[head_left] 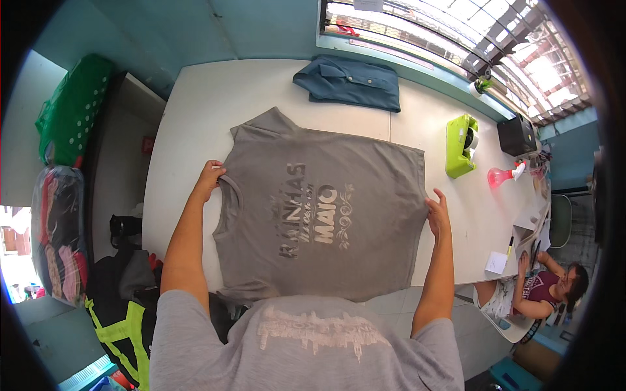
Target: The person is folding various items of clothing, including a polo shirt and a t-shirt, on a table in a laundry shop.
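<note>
A grey T-shirt [376,210] lies spread face up on a white table [181,112]. Its collar points left and its hem right, and faded printed lettering with a scroll pattern runs across the front. My left hand [211,177] pinches the shirt where the collar meets the far shoulder. At the opposite end, my right hand [437,213] has the hem between thumb and fingers, with the index finger raised. The near sleeve reaches the table's front edge, and my own body covers part of the near side.
A folded blue shirt [349,83] rests at the back. To the right stand a green tape dispenser [457,151], a pink spray bottle [500,177] and a black box [516,136]. Another person [543,288] sits at the right end. Bagged clothes [61,234] are at left.
</note>
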The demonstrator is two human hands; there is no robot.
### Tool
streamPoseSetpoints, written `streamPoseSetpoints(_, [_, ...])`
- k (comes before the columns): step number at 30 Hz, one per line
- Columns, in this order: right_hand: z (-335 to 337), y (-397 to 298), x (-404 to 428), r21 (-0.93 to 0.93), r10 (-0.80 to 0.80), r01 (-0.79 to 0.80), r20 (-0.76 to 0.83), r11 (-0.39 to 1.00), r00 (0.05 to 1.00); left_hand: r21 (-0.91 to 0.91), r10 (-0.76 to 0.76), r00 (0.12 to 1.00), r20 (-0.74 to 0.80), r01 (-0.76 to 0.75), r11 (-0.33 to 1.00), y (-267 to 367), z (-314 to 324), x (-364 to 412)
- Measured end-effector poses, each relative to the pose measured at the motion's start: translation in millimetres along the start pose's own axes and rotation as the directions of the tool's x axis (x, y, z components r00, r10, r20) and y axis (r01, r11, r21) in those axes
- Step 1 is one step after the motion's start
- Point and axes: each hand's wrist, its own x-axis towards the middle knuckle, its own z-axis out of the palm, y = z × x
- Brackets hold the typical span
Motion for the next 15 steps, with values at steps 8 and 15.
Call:
streamPoseSetpoints(8, [-20,-62,26,0.063,-0.102,0.086,0.309,0.994,0.946,-0.037,0.285,0.944,0.168,-0.283,0.958,61,-35,-5])
streamPoseSetpoints(15, [-25,-229,24,0.002,-0.385,0.406,0.326,0.914,0.864,-0.108,0.611,0.790,0.047,-0.604,0.790,237,-83,-43])
